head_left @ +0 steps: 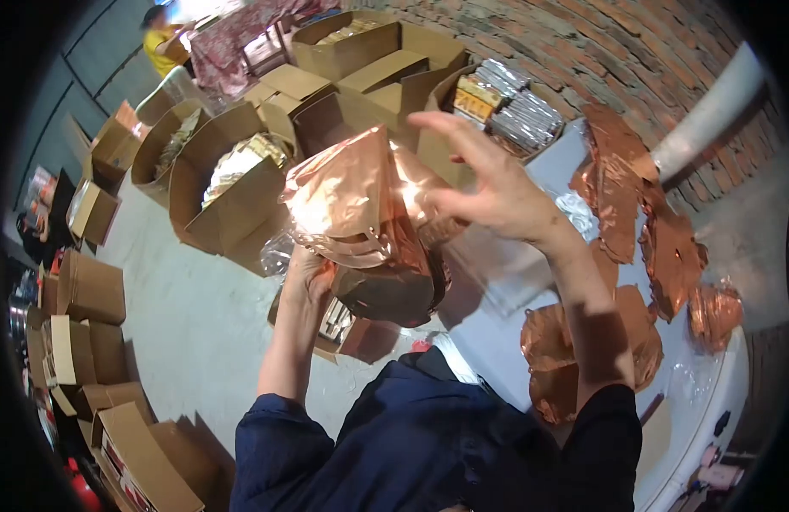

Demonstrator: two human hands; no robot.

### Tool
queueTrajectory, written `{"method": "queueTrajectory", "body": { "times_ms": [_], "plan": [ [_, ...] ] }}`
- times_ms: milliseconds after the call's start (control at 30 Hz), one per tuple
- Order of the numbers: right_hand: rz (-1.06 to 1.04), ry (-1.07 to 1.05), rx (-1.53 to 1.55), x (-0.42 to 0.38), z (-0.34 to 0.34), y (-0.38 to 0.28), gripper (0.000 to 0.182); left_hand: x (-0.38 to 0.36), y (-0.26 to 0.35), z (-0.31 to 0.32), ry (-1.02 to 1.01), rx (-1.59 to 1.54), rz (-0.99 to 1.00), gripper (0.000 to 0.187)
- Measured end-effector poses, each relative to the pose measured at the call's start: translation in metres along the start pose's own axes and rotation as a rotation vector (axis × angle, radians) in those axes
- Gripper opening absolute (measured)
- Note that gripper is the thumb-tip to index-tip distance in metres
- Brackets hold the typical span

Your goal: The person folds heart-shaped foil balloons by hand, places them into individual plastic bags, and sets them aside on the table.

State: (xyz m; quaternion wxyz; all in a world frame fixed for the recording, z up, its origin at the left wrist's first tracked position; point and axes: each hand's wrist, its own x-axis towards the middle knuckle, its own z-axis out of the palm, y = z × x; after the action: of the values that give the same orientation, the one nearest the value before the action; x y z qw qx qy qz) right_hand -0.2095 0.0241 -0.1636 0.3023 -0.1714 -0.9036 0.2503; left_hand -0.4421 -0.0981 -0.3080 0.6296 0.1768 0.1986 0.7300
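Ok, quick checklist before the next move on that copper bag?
1. Left hand supporting the copper bag: ok, at its lower side.
2. Right hand open: ok, fingers spread beside the bag.
3. Right thumb off the bag: cannot tell, they overlap in view.
4. Bag smooth: not ok, wrinkled.
5. Bag contents: cannot tell, hidden.
6. Other person out of the way: ok, far in the background.

The coppery foil bundle (pixel 339 192) hides most fingers of the left hand (pixel 312 271); the dark shirt (pixel 437 435) covers part of the pale table's near edge (pixel 497 348).
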Motion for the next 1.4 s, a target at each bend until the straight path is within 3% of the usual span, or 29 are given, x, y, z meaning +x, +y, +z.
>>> {"method": "queueTrajectory", "body": {
  "times_ms": [133,167,267,400,433,533,600,667,700,867,1000,1133,1167,1300,1400],
  "plan": [
    [-0.146,-0.069,-0.106,-0.018,-0.013,-0.007,0.071,0.007,-0.015,0.043,0.046,0.041,-0.137,0.037],
    [-0.071,-0.082,-0.096,-0.023,-0.018,-0.014,0.074,0.006,-0.020,0.062,0.058,0.125,-0.110,0.039],
    [-0.118,0.060,-0.411,-0.041,-0.029,-0.029,0.075,0.008,-0.033,0.090,-0.063,0.164,-0.166,0.040],
    [-0.222,0.109,-0.565,-0.061,-0.042,-0.029,0.065,0.012,-0.054,0.101,-0.230,0.196,-0.336,0.043],
    [-0.240,0.200,-0.517,-0.066,-0.043,-0.033,0.051,0.010,-0.060,0.106,-0.247,0.251,-0.352,0.043],
    [0.038,0.173,-0.233,-0.089,-0.058,-0.026,0.039,0.005,-0.079,0.123,-0.307,0.434,-0.389,0.044],
    [0.397,0.217,0.043,-0.101,-0.071,-0.034,0.023,-0.007,-0.082,0.156,-0.301,0.435,-0.495,0.046],
    [0.565,0.259,0.537,-0.115,-0.077,-0.025,0.019,-0.012,-0.090,0.171,-0.341,0.343,-0.524,0.048],
    [0.720,0.289,0.615,-0.124,-0.083,-0.029,0.028,-0.013,-0.095,0.175,-0.357,0.342,-0.562,0.048],
    [0.803,0.529,0.817,-0.164,-0.098,-0.051,0.031,-0.019,-0.122,0.193,-0.410,0.310,-0.689,0.047],
    [0.805,0.668,0.860,-0.194,-0.111,-0.058,0.032,-0.016,-0.139,0.208,-0.455,0.474,-0.770,0.044],
    [0.897,0.836,0.911,-0.221,-0.135,-0.064,0.035,-0.014,-0.163,0.225,-0.518,0.574,-0.750,0.041],
    [0.968,0.907,0.797,-0.226,-0.136,-0.057,0.037,-0.016,-0.173,0.229,-0.542,0.554,-0.727,0.040],
    [0.622,0.847,1.009,-0.260,-0.144,-0.077,0.045,-0.018,-0.193,0.248,-0.554,0.551,-0.772,0.039],
    [0.572,0.913,0.988,-0.283,-0.147,-0.080,0.047,-0.020,-0.212,0.261,-0.564,0.481,-0.789,0.035]
  ]
}}
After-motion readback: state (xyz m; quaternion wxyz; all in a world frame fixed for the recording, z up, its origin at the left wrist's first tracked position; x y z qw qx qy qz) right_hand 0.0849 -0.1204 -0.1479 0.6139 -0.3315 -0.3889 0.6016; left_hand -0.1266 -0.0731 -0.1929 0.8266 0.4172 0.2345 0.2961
